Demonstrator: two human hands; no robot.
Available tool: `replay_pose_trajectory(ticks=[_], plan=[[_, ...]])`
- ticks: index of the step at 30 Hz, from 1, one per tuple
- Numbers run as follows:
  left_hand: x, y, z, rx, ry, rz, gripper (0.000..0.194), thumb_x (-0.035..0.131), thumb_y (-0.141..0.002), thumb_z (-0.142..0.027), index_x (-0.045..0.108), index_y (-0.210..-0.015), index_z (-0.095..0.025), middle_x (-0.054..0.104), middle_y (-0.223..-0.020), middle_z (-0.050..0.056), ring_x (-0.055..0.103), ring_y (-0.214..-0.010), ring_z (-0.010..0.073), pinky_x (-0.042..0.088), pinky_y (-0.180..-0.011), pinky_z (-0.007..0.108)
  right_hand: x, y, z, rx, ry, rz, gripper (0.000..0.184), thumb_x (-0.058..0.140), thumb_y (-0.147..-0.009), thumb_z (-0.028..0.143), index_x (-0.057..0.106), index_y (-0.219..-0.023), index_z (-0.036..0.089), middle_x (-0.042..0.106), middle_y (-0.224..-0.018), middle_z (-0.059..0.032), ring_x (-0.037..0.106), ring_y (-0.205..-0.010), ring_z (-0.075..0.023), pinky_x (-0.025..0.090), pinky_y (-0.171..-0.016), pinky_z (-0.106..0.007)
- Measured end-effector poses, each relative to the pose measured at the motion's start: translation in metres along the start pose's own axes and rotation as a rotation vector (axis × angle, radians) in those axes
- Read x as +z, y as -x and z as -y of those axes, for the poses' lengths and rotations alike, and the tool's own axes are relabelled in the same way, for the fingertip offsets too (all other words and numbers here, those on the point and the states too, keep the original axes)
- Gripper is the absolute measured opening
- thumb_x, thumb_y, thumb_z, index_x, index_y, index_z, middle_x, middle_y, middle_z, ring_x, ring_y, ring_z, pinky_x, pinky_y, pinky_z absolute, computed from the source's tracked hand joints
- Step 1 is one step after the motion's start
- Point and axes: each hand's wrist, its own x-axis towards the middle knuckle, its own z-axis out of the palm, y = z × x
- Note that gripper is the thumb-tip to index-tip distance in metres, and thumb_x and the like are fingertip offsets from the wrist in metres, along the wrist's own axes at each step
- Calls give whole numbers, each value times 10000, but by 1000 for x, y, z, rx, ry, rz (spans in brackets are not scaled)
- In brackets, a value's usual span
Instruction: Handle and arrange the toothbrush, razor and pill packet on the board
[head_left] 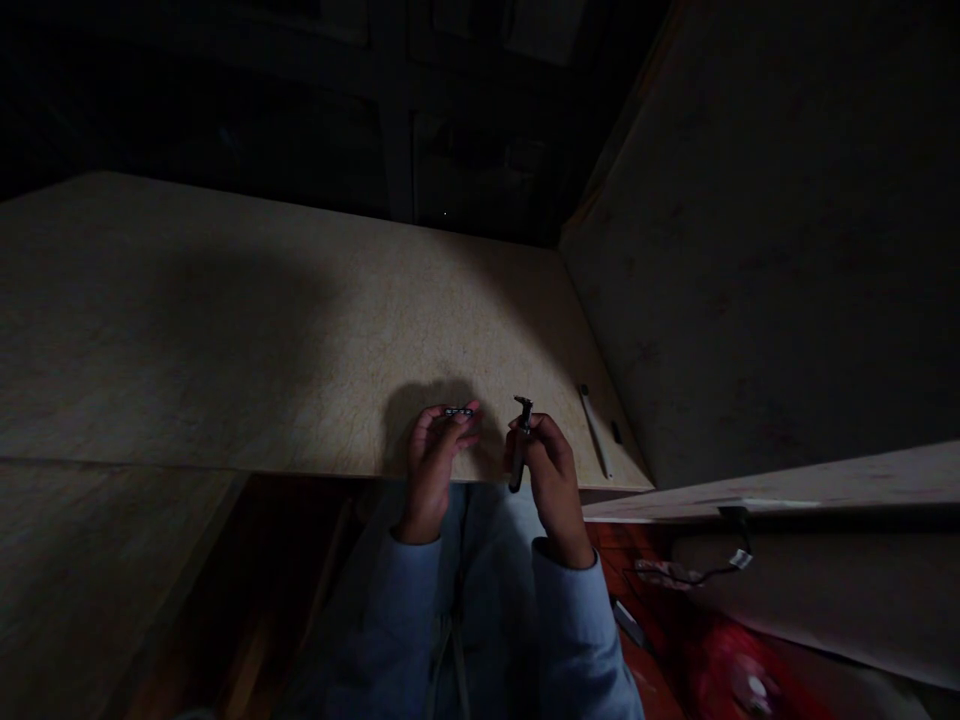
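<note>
My left hand [433, 462] is raised over the near edge of a beige tabletop [247, 330], fingers pinched on a small flat dark metal piece [458, 411] held at the fingertips. My right hand [551, 470] is closed round a dark slender handle [519, 450] that stands nearly upright, with a small head at its top. The two hands are a short gap apart, both in light blue sleeves. The scene is dim, so fine detail of both items is hard to make out.
A white pen-like stick [595, 430] and a small dark item [616, 432] lie on the table to the right. A large tilted board [780, 250] rises on the right. A cable with a connector [697, 572] hangs lower right over a red floor.
</note>
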Motion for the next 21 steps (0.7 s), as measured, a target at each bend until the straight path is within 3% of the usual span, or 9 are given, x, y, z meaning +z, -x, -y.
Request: replay_pose_trajectory(ticks=[3, 11, 17, 21], plan=[[2, 2, -2, 57, -20, 14, 319, 811, -744, -318, 600, -941, -183, 784, -1069, 116, 761, -974, 263, 577, -762, 323, 5, -1, 10, -1, 17, -29, 189, 535, -891, 321, 606, -1018, 200, 526, -624, 58, 489, -540, -115, 396, -525, -237], [5, 7, -4, 169, -117, 25, 387, 767, -813, -385, 682, -1119, -163, 749, -1181, 157, 758, -975, 250, 611, -715, 294, 17, 3, 19, 58, -78, -59, 273, 602, -898, 400, 666, -1067, 195, 595, -715, 26, 482, -538, -94, 353, -462, -216], [13, 15, -7, 230, -175, 22, 357, 757, -832, -400, 701, -1102, -173, 755, -1171, 145, 760, -950, 242, 602, -622, 252, 20, 8, 20, 25, -44, -22, 278, 651, -902, 452, 719, -952, 187, 616, -647, 18, 523, -529, -102, 399, -477, -220], [18, 21, -11, 285, -241, 19, 338, 733, -858, -409, 709, -1104, -179, 759, -1171, 135, 758, -935, 218, 602, -651, 249, 23, 12, 21, 38, -42, -18, 272, 672, -889, 441, 729, -965, 187, 656, -642, 7, 558, -529, -114, 436, -487, -225]])
